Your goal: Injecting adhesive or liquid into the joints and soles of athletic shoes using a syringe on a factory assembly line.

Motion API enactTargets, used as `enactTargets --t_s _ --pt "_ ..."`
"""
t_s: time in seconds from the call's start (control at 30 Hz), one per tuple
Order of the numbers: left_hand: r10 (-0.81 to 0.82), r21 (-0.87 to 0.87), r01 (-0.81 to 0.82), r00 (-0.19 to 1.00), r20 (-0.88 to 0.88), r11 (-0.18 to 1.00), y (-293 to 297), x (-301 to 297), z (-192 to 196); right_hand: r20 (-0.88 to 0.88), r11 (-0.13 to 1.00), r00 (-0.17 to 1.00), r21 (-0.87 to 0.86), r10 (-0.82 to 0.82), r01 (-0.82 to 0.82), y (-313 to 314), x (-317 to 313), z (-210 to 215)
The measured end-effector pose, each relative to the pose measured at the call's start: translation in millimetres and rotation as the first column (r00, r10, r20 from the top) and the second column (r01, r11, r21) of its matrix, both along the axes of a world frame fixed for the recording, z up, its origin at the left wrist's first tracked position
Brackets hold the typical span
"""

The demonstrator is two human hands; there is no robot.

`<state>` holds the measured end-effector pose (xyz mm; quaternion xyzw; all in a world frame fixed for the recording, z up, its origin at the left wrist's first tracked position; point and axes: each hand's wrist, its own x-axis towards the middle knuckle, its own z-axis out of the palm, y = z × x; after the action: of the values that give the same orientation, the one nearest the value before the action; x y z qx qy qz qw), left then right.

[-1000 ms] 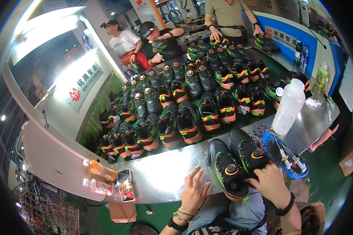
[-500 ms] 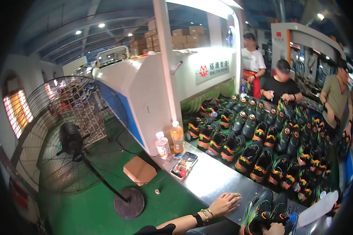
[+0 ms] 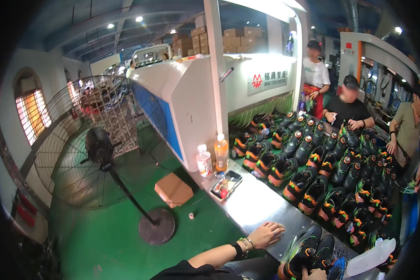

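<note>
My left hand [image 3: 268, 234] lies on the metal table edge [image 3: 240, 205], palm down with its fingers stretched out, holding nothing. Just right of it stands a pair of black sneakers with green and orange trim: the left sneaker [image 3: 299, 249] and the right sneaker [image 3: 325, 249]. At the lower edge my right hand [image 3: 315, 274] grips the heel end of the pair, partly cut off by the picture. Beside it are a blue bristly thing [image 3: 339, 267], perhaps a brush, and a translucent white plastic bottle [image 3: 371, 258] lying tilted.
Rows of similar sneakers [image 3: 308, 177] cover the green conveyor beyond the table. A phone [image 3: 226, 185], a pink-white bottle [image 3: 204, 161] and an orange drink bottle [image 3: 221, 154] stand near a white machine [image 3: 191, 112]. A fan [image 3: 100, 144] and a carton [image 3: 173, 190] are left. Several co-workers [image 3: 347, 109] stand opposite.
The view has turned slightly left, so most things sit farther right. My left hand stays on the table and my right hand stays at the sneakers.
</note>
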<state>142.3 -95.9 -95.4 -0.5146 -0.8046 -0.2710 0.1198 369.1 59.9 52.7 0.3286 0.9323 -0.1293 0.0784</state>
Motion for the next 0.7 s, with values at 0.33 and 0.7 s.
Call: enactTargets --t_s 0.33,0.7 --pt "0.005 0.042 -0.005 1.0 0.01 0.999 -4.2 -7.3 1.3 -0.231 0.996 0.971 0.075 0.067 -0.051 47.2 -14.8 -56.0" --pt "-0.035 0.038 0.033 0.998 0.047 0.999 2.4 4.1 12.5 -0.599 0.966 0.791 -0.107 0.124 -0.233 -96.4 -76.2 217.9"
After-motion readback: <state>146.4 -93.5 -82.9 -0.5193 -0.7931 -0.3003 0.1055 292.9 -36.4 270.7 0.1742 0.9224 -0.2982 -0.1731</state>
